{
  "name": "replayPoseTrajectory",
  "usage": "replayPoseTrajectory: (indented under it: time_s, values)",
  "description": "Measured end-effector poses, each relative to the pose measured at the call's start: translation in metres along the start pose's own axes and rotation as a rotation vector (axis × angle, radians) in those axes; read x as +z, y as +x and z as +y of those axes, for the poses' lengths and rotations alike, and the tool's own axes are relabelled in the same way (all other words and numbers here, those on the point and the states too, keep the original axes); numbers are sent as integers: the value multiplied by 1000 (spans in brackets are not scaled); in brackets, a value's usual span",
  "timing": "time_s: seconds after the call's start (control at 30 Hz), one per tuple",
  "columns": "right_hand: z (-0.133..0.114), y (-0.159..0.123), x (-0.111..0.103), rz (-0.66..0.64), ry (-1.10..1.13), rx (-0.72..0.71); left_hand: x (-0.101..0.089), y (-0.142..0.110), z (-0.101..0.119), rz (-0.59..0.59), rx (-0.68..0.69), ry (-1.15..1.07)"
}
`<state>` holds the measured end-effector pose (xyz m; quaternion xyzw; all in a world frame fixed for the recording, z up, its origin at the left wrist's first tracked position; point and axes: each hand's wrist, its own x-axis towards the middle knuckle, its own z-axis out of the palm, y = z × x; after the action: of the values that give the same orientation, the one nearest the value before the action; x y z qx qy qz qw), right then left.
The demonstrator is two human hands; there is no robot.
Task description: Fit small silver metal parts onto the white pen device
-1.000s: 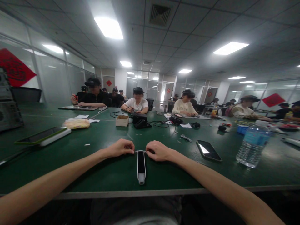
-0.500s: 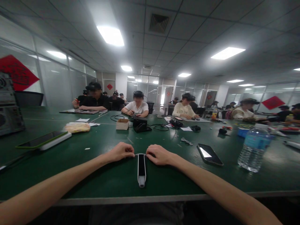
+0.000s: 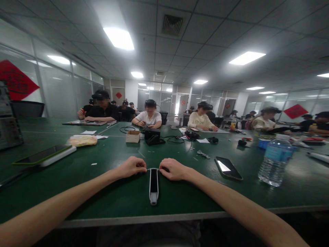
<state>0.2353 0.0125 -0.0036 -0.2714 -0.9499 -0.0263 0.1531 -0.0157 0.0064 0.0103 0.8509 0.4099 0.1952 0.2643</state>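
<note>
A slim white device with a long black face and a grey tapered tip (image 3: 154, 187), like a scanning pen, lies on the green table with its tip toward me. At the left of its far end my left hand (image 3: 133, 166) is closed in a pinch. My right hand (image 3: 173, 169) is closed too, its fingertips at the right side of that same end. Something thin and small shows between the device and the fingers on each side; what it is I cannot make out. Both forearms rest low over the table.
To the right lie a phone (image 3: 228, 168) and a water bottle (image 3: 274, 161). A green-edged tablet (image 3: 42, 154) is on the left, near a plastic-wrapped item (image 3: 82, 140). Ahead stand a small cardboard box (image 3: 133, 136) and a black box (image 3: 152, 136). Several people sit beyond.
The whole view has shifted slightly, so things appear a little further left. Both hands keep their pinch at the far end of the device, which has not visibly moved on the table.
</note>
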Motion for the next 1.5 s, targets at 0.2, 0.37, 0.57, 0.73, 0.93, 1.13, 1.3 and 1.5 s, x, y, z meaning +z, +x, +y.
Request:
replayPoseTrajectory:
  time_s: [0.2, 0.37, 0.57, 0.73, 0.93, 1.13, 1.3, 1.5]
  values:
    - [1, 1, 1, -1, -23, 3, 0, 2, -5, -28, 17, 6]
    - [6, 2, 6, 17, -23, 8, 0, 3, -10, -55, 66, -1]
    - [11, 3, 11, 32, -9, 15, 0, 2, -7, -72, 87, -19]
    - [13, 3, 12, 34, 22, 26, 4, 2, -5, -92, 112, 0]
    - [13, 3, 10, 20, 39, 40, 6, 5, -11, -62, 285, 196]
    - [12, 2, 9, 14, 54, 47, 4, 5, -9, 26, 294, 355]
    - [13, 2, 12, 23, 28, 45, 5, 3, -9, 36, 279, 435]
    - [15, 1, 13, 15, 17, 50, 5, 2, -8, 35, 270, 476]
